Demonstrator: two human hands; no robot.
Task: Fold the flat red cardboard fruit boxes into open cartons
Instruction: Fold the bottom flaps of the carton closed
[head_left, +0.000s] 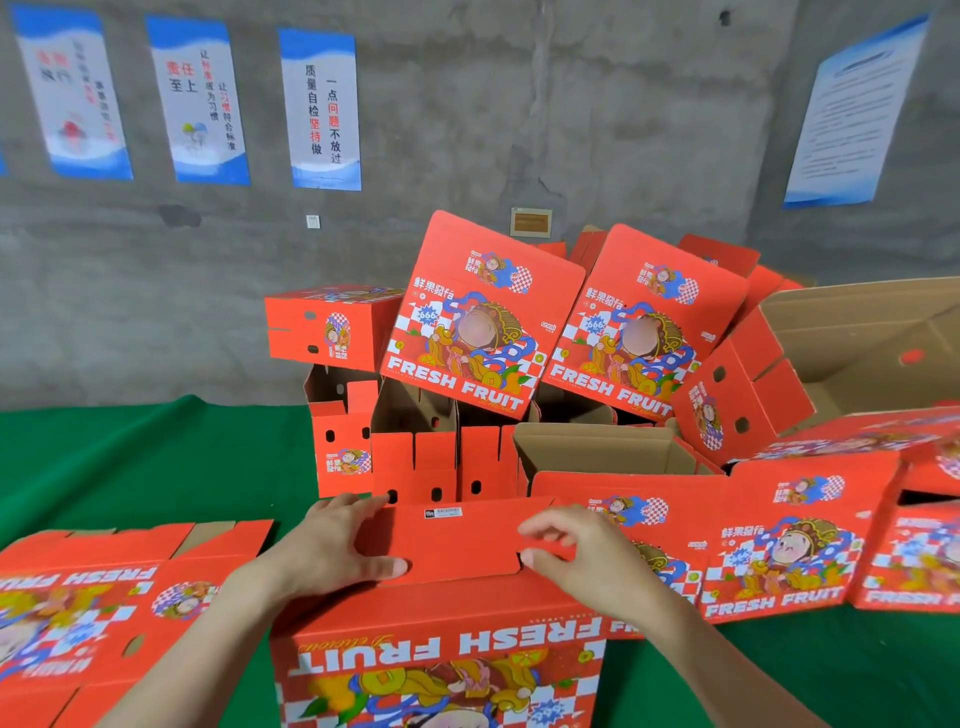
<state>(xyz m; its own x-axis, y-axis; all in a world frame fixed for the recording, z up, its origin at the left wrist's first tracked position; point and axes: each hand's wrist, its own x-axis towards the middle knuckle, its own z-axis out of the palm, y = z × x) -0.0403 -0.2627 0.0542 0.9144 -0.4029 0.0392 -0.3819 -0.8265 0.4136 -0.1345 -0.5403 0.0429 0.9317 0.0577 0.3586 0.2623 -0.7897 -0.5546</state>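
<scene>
Head view showed the carton (441, 649) at 6 o'clock half formed, its end flap (457, 543) gripped by the left hand (337, 545) and pinched by the right hand (576, 561) with curled fingers. Finished cartons (415, 447) were piled at 12 o'clock, while flat boxes (78, 597) at 9 o'clock still waited unfolded.

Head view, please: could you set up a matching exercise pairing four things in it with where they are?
Things:
1. left hand
2. right hand
3. flat box
4. posters
Places:
a. on the grey wall
b. lying on the green table, far left
c. pinching the red flap at its right end
d. holding the flap's left end
Pairs: 1-d, 2-c, 3-b, 4-a
</scene>
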